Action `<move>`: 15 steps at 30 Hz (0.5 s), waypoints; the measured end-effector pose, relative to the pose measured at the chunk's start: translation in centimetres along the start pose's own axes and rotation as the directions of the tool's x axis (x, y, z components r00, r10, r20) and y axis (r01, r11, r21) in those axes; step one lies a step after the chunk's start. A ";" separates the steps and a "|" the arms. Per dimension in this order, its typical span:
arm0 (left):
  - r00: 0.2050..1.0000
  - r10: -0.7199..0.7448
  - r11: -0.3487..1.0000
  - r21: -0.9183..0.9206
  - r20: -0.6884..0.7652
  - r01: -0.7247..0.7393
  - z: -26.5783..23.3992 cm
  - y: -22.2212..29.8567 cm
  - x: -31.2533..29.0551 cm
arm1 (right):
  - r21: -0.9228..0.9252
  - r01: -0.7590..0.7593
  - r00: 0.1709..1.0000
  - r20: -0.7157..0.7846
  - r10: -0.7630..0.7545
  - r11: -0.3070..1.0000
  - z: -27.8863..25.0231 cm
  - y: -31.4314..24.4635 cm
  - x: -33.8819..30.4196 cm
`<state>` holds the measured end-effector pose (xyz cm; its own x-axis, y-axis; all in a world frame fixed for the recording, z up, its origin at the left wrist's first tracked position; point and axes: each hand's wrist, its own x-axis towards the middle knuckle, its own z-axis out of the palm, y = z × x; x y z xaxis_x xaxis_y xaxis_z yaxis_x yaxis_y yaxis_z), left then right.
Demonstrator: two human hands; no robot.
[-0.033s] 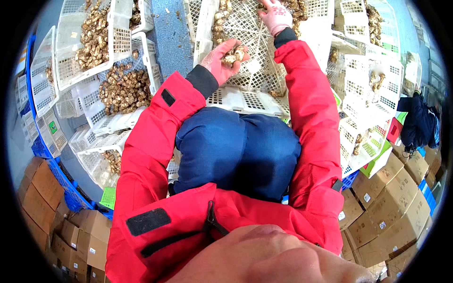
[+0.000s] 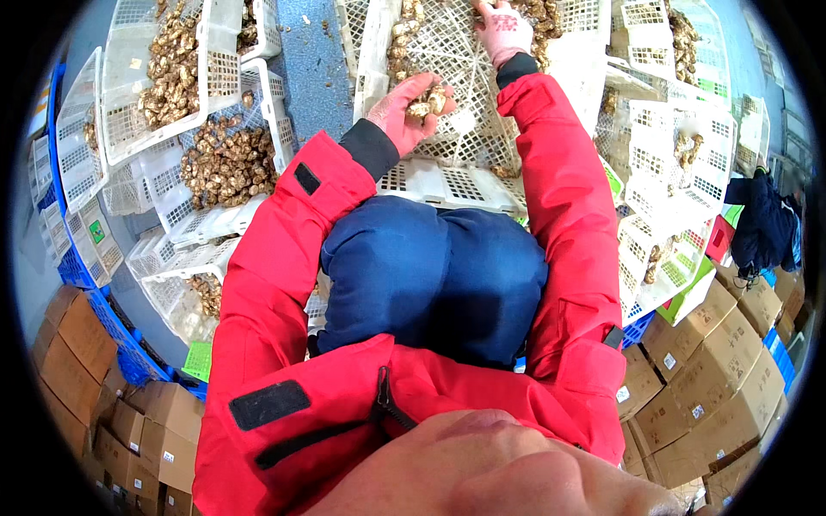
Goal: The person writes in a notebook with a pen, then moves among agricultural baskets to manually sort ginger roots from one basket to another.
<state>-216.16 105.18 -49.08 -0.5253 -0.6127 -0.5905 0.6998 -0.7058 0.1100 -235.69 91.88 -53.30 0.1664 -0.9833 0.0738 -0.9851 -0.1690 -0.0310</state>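
Note:
My left hand (image 2: 403,113), in a pale pink glove, is palm up and curled round a few knobbly golden-brown lumps (image 2: 428,102); whether they are mushrooms or tubers I cannot tell. It is above the near left part of a white lattice crate (image 2: 469,120) in front of my knees. My right hand (image 2: 506,34), in a similar glove with red print on its back, reaches to the crate's far side, beside a heap of the same lumps (image 2: 542,26). Its fingertips are at the picture's top edge, so their grip is hidden. More lumps (image 2: 401,43) line the crate's left side.
White crates with brown lumps (image 2: 225,163) stand at my left, one (image 2: 155,142) tilted over another. More white crates (image 2: 662,159) stack at my right. Cardboard boxes (image 2: 710,396) stand behind on both sides. Blue floor (image 2: 317,86) shows between the crates.
My right hand has shifted slightly to the left, its fingers drawing in a little. The left hand stays nearly in place with the lumps in it.

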 end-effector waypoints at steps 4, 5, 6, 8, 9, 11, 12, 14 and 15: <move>0.999 0.044 0.997 0.061 -0.019 -0.043 0.7 -0.1 -0.7 | 0.408 -0.106 0.994 0.029 0.103 0.907 1.9 1.4 -1.7; 0.999 0.048 0.997 0.062 -0.019 -0.047 0.5 0.1 -1.0 | 0.768 -0.258 0.966 0.195 0.170 0.586 1.4 1.2 -2.1; 1.000 0.026 0.997 0.072 -0.003 -0.026 0.9 -0.2 -0.7 | 0.888 -0.343 0.932 0.283 0.224 0.307 2.9 2.6 -2.0; 1.000 0.008 0.991 0.133 0.017 -0.010 1.1 -0.5 -0.4 | 0.774 -0.219 0.957 0.054 0.283 0.593 3.3 4.5 -1.5; 1.000 0.012 0.984 0.175 0.012 -0.014 1.2 -0.4 -0.8 | 0.633 -0.232 0.968 0.075 0.240 0.739 1.7 2.7 0.1; 1.000 0.022 0.967 0.253 0.008 -0.023 1.3 -0.1 -1.7 | 0.280 -0.050 0.998 0.035 0.042 0.959 -1.2 -1.9 1.7; 1.000 0.007 0.960 0.281 0.015 -0.011 1.6 -0.2 -1.6 | 0.089 0.014 0.997 0.068 -0.020 0.996 -0.7 -2.4 2.8; 1.000 -0.011 0.943 0.334 0.021 0.004 1.5 -0.4 -1.4 | -0.064 -0.042 0.979 0.196 0.053 0.997 -0.2 -3.4 4.0; 0.998 -0.027 0.945 0.326 0.052 0.009 1.5 -0.5 -1.3 | 0.007 -0.053 0.992 0.116 0.051 0.999 0.1 -3.1 4.0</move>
<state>-216.57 105.80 -47.17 -0.5684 -0.6108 -0.5512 0.4990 -0.7886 0.3592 -231.96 88.47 -53.05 0.1193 -0.9919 -0.0436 -0.9922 -0.1175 -0.0419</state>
